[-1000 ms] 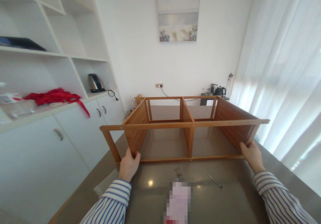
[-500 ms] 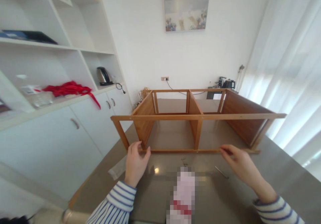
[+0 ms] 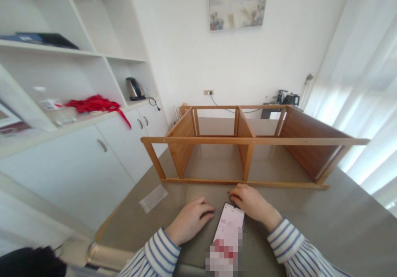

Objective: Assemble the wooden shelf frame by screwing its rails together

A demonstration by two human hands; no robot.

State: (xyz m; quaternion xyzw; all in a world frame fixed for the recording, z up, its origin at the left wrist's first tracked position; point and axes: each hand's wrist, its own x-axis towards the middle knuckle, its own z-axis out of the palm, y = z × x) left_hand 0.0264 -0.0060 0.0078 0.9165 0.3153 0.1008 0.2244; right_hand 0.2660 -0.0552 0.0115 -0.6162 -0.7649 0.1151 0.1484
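Observation:
A wooden shelf frame (image 3: 248, 140) with two compartments lies on its side on the grey table (image 3: 325, 223). Both my hands are off it and rest on the table just in front of its lower rail. My left hand (image 3: 190, 220) lies knuckles up with its fingers curled under, beside a phone (image 3: 231, 223) with a lit pink screen. My right hand (image 3: 252, 202) is at the phone's far corner, fingers bent and pinched together near the rail. What is under the fingertips is hidden.
A small clear plastic bag (image 3: 153, 198) lies on the table left of my hands. White cabinets (image 3: 93, 165) and shelves hold a kettle (image 3: 134, 89) and red cloth (image 3: 93, 103). Curtains (image 3: 366, 82) hang on the right.
Both hands let go of the frame's front corners and drew back to the table by the phone. The view shifted left and down.

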